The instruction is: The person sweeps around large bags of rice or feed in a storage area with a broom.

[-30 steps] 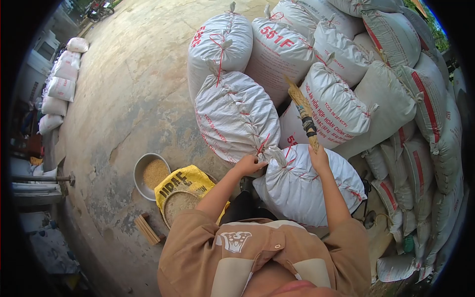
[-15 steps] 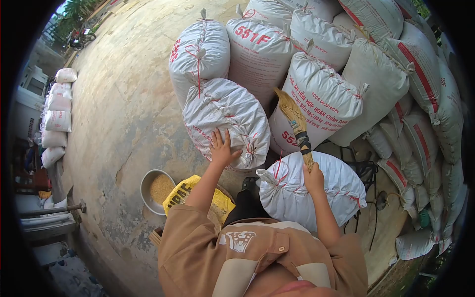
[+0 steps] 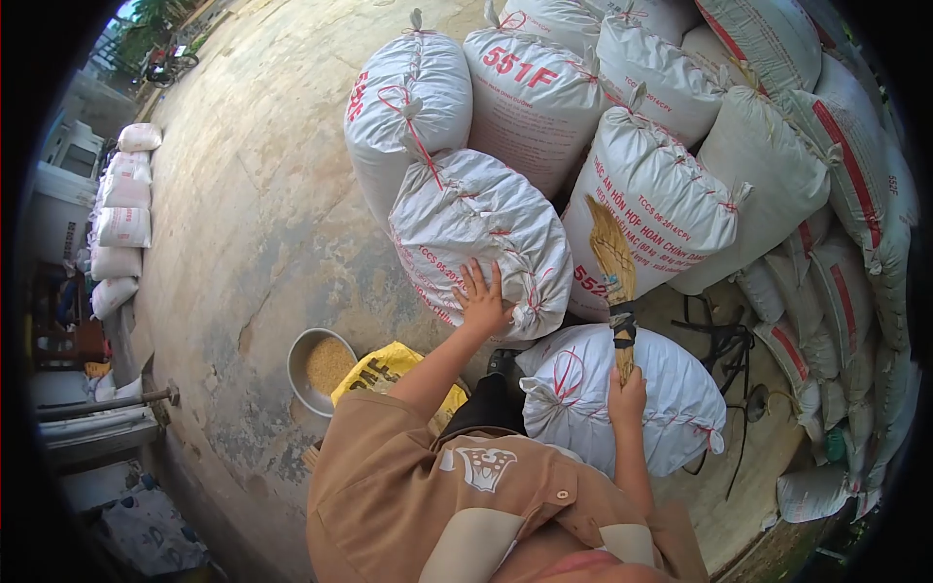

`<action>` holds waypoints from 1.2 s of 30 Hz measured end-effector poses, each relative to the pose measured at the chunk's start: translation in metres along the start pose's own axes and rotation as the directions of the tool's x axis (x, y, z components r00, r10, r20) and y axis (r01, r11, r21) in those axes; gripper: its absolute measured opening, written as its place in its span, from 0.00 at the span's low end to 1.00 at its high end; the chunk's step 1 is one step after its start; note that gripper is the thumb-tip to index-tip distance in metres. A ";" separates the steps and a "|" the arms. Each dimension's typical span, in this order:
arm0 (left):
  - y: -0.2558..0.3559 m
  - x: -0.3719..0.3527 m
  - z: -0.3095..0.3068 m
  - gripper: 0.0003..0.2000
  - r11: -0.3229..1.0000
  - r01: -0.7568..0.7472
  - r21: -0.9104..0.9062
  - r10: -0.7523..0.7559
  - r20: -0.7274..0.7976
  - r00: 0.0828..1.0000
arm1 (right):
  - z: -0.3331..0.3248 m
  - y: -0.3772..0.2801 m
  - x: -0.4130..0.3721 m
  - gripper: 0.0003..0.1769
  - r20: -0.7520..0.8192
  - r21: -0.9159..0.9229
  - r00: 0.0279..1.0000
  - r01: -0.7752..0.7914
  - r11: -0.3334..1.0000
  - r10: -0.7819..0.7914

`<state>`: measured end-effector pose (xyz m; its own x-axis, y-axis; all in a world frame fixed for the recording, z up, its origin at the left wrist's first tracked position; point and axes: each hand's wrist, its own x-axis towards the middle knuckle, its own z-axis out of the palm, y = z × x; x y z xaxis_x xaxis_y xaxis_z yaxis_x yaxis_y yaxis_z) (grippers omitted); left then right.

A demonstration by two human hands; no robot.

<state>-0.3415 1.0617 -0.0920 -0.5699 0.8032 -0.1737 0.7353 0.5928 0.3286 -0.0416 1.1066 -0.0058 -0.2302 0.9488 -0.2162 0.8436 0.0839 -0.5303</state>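
Note:
My left hand (image 3: 483, 303) lies with fingers spread on a white sack with red print (image 3: 486, 228), which leans over in front of upright sacks. My right hand (image 3: 627, 389) is wrapped round the handle of a straw hand broom (image 3: 612, 248), bound with dark tape, its bristles pointing away from me. The broom is in front of a standing sack marked 552 (image 3: 646, 185). Below the broom, close to my body, another tied white sack (image 3: 671, 408) lies on its side.
A metal basin (image 3: 294, 367) of yellowish grain and a yellow sack (image 3: 394, 360) are on the concrete floor at my left. Stacked sacks (image 3: 846, 282) rise at the right, with black straps (image 3: 724, 340) beside them. More sacks (image 3: 123, 227) line the far left.
The leaning sack under my left hand has tipped slightly further right relative to its neighbours. The broom is more upright, and the whole view has shifted a little.

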 end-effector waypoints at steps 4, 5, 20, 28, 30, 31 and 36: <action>0.021 0.017 0.007 0.53 1.000 -0.022 0.000 0.022 -0.037 0.999 | 0.000 -0.007 -0.004 0.21 0.023 0.008 1.000 -0.016 1.000 0.015; 0.030 0.025 0.003 0.53 0.999 -0.015 -0.035 0.015 0.000 1.000 | 0.000 -0.007 -0.004 0.21 0.022 -0.008 1.000 -0.009 1.000 0.009; 0.052 0.136 -0.042 0.37 0.951 -0.308 -0.034 0.307 0.235 0.922 | 0.002 -0.022 0.030 0.24 0.016 0.016 0.999 -0.029 0.999 0.028; 0.000 0.038 -0.022 0.26 0.880 -0.335 -0.336 0.341 -0.041 0.939 | 0.019 -0.035 0.084 0.23 0.006 -0.066 1.000 0.030 0.997 -0.030; -0.005 0.015 -0.016 0.27 0.875 -0.299 -0.381 0.318 -0.014 0.948 | 0.019 -0.043 0.101 0.22 -0.020 -0.060 0.999 0.035 0.998 -0.036; -0.002 0.004 -0.016 0.28 0.837 -0.286 -0.466 0.336 0.024 0.942 | 0.017 -0.048 0.107 0.20 -0.043 -0.054 0.998 0.046 0.997 -0.048; 0.035 -0.037 -0.040 0.30 0.678 -0.152 -0.719 0.476 0.272 0.836 | 0.008 -0.069 0.112 0.21 -0.109 0.155 0.994 0.013 0.988 0.004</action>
<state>-0.3095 1.0509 -0.0366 -0.0267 0.9701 -0.2411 0.3217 0.2367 0.9168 -0.1297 1.2050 0.0005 -0.1726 0.9766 -0.1280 0.7551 0.0477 -0.6539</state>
